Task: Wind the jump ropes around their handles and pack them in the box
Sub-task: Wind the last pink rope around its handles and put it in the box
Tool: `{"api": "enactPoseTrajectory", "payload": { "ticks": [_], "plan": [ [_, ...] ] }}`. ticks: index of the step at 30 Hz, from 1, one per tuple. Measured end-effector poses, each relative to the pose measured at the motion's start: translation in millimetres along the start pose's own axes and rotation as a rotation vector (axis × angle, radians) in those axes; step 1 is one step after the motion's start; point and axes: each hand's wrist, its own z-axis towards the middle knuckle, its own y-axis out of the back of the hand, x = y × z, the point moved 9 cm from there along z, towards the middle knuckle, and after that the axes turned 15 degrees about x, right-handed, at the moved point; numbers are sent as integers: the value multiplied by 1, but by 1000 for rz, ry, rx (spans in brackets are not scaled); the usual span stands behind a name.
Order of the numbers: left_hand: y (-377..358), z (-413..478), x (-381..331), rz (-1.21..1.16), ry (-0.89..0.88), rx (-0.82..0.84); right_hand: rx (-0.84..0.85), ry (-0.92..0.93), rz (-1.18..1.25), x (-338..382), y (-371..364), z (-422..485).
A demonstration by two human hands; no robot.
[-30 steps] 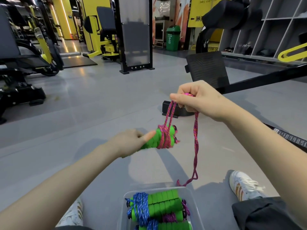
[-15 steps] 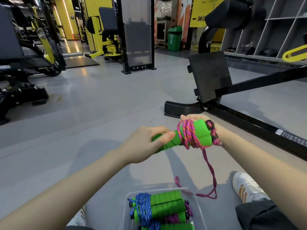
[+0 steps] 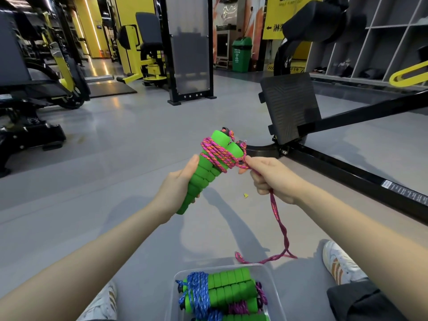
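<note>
My left hand point(image 3: 178, 186) grips a pair of green foam handles point(image 3: 206, 172), tilted with their black caps up and to the right. Several turns of pink rope point(image 3: 217, 155) are wound round their upper part. My right hand point(image 3: 268, 177) pinches the rope right beside the handles, and the loose end point(image 3: 281, 228) hangs from that fist down to the floor. In the clear plastic box point(image 3: 274, 288) at the bottom lie wound jump ropes with green handles, one with blue rope point(image 3: 196, 290), one with purple rope point(image 3: 240, 305).
I sit on a grey gym floor with a white shoe at each side point(image 3: 340, 262), point(image 3: 102, 304). A black machine frame with a foot plate point(image 3: 289, 107) runs across the right. Yellow and black gym machines point(image 3: 148, 49) stand farther back.
The handles tilted from lying sideways to pointing up and right. My right hand came from behind the handles to their right side and now pinches the rope; more turns are wound on.
</note>
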Motion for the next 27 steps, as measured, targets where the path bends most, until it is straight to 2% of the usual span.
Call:
{"api": "enactPoseTrajectory", "payload": {
  "ticks": [2,4,12,16,18,21,24,27],
  "plan": [
    [-13,-1,3,-125,33,166,-60,-27,38,-5,6,0],
    [-21,-4,3,-127,63,241,-86,-54,62,-7,12,-1],
    [-16,2,18,-365,147,125,159,-182,-388,16,-24,-7],
    [-4,2,28,-307,206,-2,277,-292,-643,27,-33,-16],
    [14,1,36,-165,256,-119,318,-338,-741,34,-35,-21],
    [40,0,28,328,230,-232,274,-255,-928,62,-31,-27],
    [24,-2,13,807,195,-132,180,-61,-996,91,-27,-28],
    [0,-2,11,1035,195,-9,106,43,-990,98,-23,-26]
  ]
}}
